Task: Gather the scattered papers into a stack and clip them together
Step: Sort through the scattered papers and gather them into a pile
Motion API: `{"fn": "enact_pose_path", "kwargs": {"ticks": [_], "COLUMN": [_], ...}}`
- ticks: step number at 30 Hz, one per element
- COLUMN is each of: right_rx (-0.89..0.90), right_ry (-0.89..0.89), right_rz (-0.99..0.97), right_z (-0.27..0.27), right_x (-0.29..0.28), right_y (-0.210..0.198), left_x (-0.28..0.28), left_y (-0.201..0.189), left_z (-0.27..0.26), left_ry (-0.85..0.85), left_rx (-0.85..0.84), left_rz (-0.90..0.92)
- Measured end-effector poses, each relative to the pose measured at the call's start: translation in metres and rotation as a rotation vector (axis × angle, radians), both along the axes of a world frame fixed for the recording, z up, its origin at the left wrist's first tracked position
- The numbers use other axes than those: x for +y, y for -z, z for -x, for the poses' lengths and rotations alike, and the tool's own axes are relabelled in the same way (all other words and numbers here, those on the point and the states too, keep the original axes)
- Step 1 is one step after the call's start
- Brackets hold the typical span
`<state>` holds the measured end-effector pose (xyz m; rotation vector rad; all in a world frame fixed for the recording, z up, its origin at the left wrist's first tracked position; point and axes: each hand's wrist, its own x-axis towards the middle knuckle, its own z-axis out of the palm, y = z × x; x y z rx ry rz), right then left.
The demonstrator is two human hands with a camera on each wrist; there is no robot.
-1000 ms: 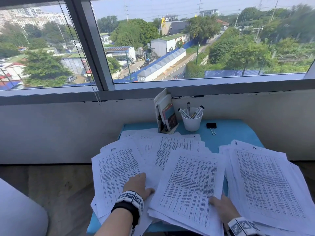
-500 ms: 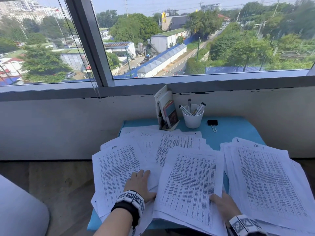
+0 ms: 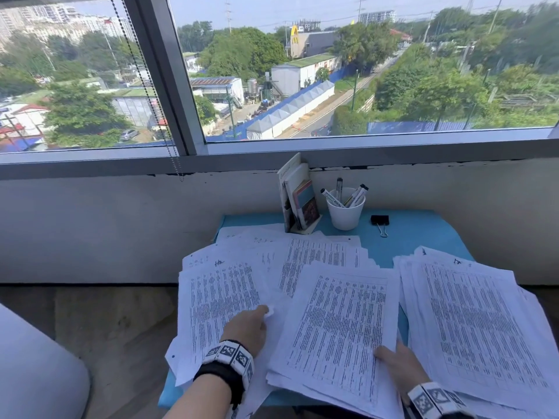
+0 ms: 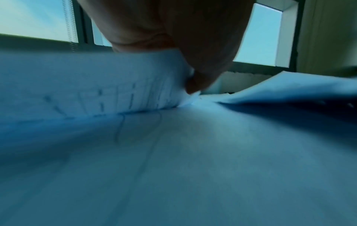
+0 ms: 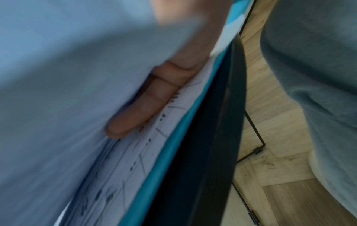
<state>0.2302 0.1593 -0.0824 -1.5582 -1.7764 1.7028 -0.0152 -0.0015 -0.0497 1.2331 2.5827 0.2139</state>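
Blue table (image 3: 417,234) — papers (image 3: 341,328) long axis windowward, lifted edge pinched by left hand (image 3: 246,329), right hand (image 3: 396,365) gripping middle bundle.

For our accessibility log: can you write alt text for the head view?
Printed papers lie fanned in loose piles over a blue table; the left hand pinches a sheet and the right hand grips the middle pile. Behind stand a binder clip, a cup of markers and a window.

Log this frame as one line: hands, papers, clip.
left hand: pinching sheet edge | right hand: gripping middle pile | papers: scattered | binder clip: untouched on table
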Motion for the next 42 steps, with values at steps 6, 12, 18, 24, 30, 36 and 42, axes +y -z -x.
{"fn": "enact_pose_path", "kwargs": {"ticks": [6,12,18,24,30,36,42], "right_rx": [-0.007,0.103,0.194,0.11,-0.066,-0.106,-0.073], "right_ry": [-0.016,0.118,0.097,0.051,0.051,0.043,0.055], "right_rz": [-0.01,0.164,0.166,0.146,0.155,0.14,0.112], "right_z": [0.001,0.002,0.001,-0.005,-0.001,0.0,0.001], "right_x": [0.001,0.0,0.011,0.016,0.03,0.03,0.03], "right_y": [-0.003,-0.015,0.011,0.024,0.034,0.034,0.034], "left_x": [0.019,0.038,0.036,0.004,-0.043,-0.034,-0.024], "left_y": [-0.034,-0.007,0.035,0.015,0.016,0.011,0.003], "left_z": [-0.023,-0.123,-0.134,-0.077,0.031,0.056,0.053], "left_ry": [0.041,0.612,0.863,0.408,-0.324,-0.319,-0.375], "left_rx": [0.113,-0.128,0.034,-0.133,0.005,-0.062,0.038], "left_rz": [-0.83,-0.177,-0.008,-0.41,0.121,0.253,0.255]}}
